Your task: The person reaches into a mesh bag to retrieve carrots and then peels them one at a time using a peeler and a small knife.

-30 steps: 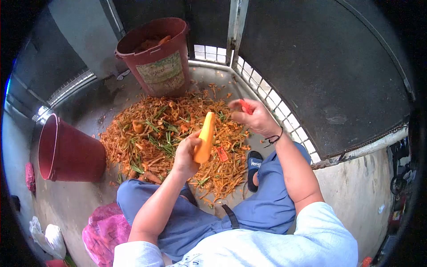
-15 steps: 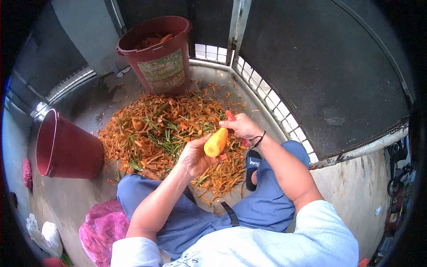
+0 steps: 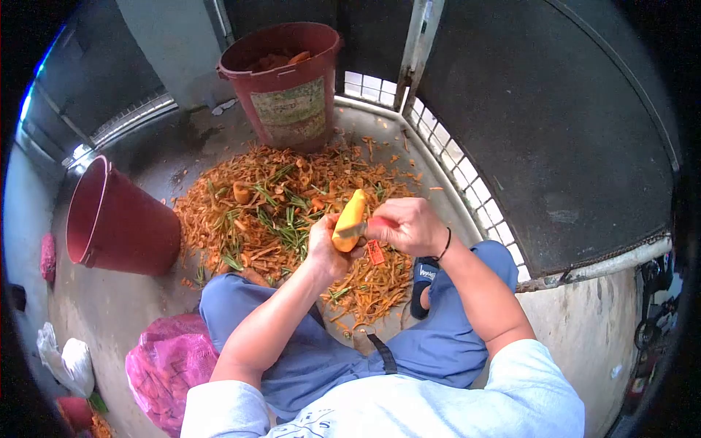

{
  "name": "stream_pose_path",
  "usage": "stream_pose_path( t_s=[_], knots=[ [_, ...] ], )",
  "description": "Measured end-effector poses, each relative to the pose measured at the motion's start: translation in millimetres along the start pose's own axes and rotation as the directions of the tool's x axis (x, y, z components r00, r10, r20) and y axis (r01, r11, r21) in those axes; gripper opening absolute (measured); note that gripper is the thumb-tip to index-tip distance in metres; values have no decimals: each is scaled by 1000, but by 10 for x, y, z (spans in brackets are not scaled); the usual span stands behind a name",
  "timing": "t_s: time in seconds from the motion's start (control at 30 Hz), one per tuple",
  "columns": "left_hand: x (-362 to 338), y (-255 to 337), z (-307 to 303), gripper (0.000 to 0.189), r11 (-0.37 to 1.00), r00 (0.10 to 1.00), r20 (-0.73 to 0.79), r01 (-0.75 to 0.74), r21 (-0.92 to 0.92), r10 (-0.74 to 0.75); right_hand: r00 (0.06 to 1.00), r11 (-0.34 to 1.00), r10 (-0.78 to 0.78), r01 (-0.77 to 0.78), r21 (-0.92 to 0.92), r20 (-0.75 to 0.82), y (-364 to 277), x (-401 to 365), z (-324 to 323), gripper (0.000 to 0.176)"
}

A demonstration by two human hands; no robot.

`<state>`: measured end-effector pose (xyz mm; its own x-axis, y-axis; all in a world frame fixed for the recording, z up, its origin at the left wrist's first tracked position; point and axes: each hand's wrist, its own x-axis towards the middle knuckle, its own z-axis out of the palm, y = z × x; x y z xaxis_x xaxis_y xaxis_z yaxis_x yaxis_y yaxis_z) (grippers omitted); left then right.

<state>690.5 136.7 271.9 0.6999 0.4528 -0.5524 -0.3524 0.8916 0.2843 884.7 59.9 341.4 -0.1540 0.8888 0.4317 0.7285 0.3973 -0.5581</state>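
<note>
A peeled yellow-orange carrot [image 3: 352, 217] points up and away from me. My left hand [image 3: 330, 244] is wrapped around its thick lower end. My right hand [image 3: 410, 228] grips a red-handled peeler [image 3: 382, 223], whose grey blade lies against the carrot's lower right side; blur keeps the blade's exact shape from showing. Just under the right hand is a small red-orange tag [image 3: 375, 252] with markings. Beneath both hands spreads a heap of carrot peelings [image 3: 248, 193] mixed with green stem bits.
Behind the heap stands a large dark red bucket [image 3: 292, 95] with carrots inside. Another dark red bucket [image 3: 128, 219] lies tilted at left. A pink mesh sack [image 3: 171, 372] of carrots sits by my left knee. Dark gate panels [image 3: 555, 146] rise on the right, with white bags [image 3: 71, 361] at lower left.
My right hand has left the carrot's narrow tip and moved down to its lower right side, bringing the peeler blade against it. The carrot has tipped more upright in my left hand.
</note>
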Motion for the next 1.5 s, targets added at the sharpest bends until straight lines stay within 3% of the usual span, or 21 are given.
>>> stream_pose_path(
  t_s=[0.03, 0.1, 0.2, 0.33, 0.4, 0.47, 0.5, 0.57, 0.63, 0.7, 0.8, 0.9, 1.03, 1.1, 1.2, 1.23, 1.3, 1.33, 1.37, 1.47, 1.5],
  knots=[
    [-13, -1, 38, 35, 1000, 1000, -2, -6, -3, 6, 991, 997, -61, 66, -40, 117, -18, -3, -17, 41],
    [-39, -39, 160, 39, 992, 984, -124, -123, 29, 126, 990, 991, -118, 121, -48, 74, -43, 10, -7, 40],
    [-62, -12, 115, 41, 996, 996, -22, -86, 25, 86, 978, 972, -172, 188, -140, 122, -71, 6, -32, 42],
    [-93, 1, 141, 38, 993, 994, 78, -82, 83, 76, 977, 964, -203, 210, -161, 59, -77, -5, -34, 43],
    [-183, -20, 286, 38, 991, 996, -1, -86, 98, 87, 977, 962, -201, 210, -173, 66, -88, -12, -53, 43],
    [-193, -41, 294, 39, 989, 992, -78, -90, 115, 99, 989, 978, -129, 139, -157, 73, -85, -9, -80, 45],
    [-170, -53, 224, 39, 988, 996, 1, -89, 125, 90, 989, 978, -128, 138, -157, 72, -69, 1, -119, 45],
    [-122, -87, 127, 39, 987, 994, 82, -87, 137, 77, 993, 969, 112, -101, -227, 33, -11, 17, -231, 48],
    [-133, -87, 162, 37, 982, 989, 81, -135, 130, 125, 993, 980, 119, -116, -160, 6, 4, 8, -259, 49],
    [-102, -71, 156, 37, 977, 986, 24, -168, 127, 166, 994, 997, 48, -42, -58, 95, -68, -18, -249, 44],
    [-86, -63, 188, 36, 964, 968, -34, -244, 105, 249, 989, 998, -19, 29, -64, 146, -99, -50, -99, 50],
    [-33, -61, 136, 40, 974, 977, -2, -211, 87, 212, 983, 995, -40, 56, -86, 178, -97, -63, -76, 52],
    [-154, -57, 166, 41, 961, 975, 34, -222, 167, 220, 995, 991, 50, -38, -128, 89, -78, -39, -143, 51],
    [-77, -44, 84, 38, 966, 968, 150, -221, 132, 201, 994, 979, 109, -104, -173, 21, -25, -33, -209, 51],
    [-76, -46, 84, 37, 973, 959, 202, -218, 75, 199, 988, 970, 149, -154, -186, -42, 9, -6, -283, 49],
    [-94, -46, 121, 37, 972, 957, 202, -224, 70, 206, 984, 974, 179, -179, -137, -13, 2, -4, -279, 47],
    [-150, -58, 213, 36, 975, 975, 30, -220, 11, 220, 970, 971, 239, -237, -40, 51, -23, -20, -254, 42],
    [-171, -53, 234, 36, 975, 974, 30, -224, 9, 223, 965, 954, 263, -262, 145, 14, 19, -47, -191, 38],
    [-187, -44, 252, 36, 975, 975, 22, -220, -32, 221, 966, 955, 259, -258, 144, 17, 77, -49, -162, 38],
    [-187, -4, 252, 36, 973, 976, 19, -214, -88, 216, 924, 824, 381, -333, 459, -13, 269, -79, -108, 38],
    [-180, 6, 240, 36, 973, 977, 23, -207, -101, 210, 926, 825, 377, -331, 457, -10, 257, -68, -121, 38]
  ],
)
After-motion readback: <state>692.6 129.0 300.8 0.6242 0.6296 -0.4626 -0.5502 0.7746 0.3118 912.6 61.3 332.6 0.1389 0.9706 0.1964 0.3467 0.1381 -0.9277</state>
